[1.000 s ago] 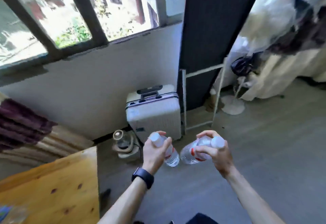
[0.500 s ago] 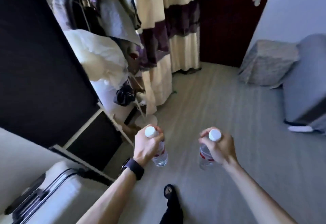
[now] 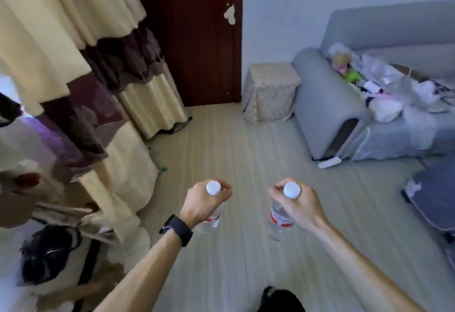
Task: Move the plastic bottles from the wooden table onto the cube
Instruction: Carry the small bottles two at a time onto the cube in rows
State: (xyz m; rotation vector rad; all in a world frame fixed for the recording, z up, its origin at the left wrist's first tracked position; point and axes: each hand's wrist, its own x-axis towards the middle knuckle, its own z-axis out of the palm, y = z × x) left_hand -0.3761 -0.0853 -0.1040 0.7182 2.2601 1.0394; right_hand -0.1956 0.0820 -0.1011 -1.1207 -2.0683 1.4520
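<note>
My left hand grips a clear plastic bottle near its white cap, upright above the floor. My right hand grips a second clear bottle with a red label, also upright and held by the neck. Both bottles hang over bare floor in the middle of the room. The cube, a beige fabric-covered block, stands on the floor far ahead, between a dark red door and a grey sofa. The wooden table is out of view.
A grey sofa piled with toys and clothes fills the right side. Cream and purple curtains and hanging clothes crowd the left. A dark red door stands at the back. A grey cushion lies at the right edge.
The view has swung right from the window and suitcase to the door, cube and sofa. Both hands still hold their bottles, now turned upright with caps up.
</note>
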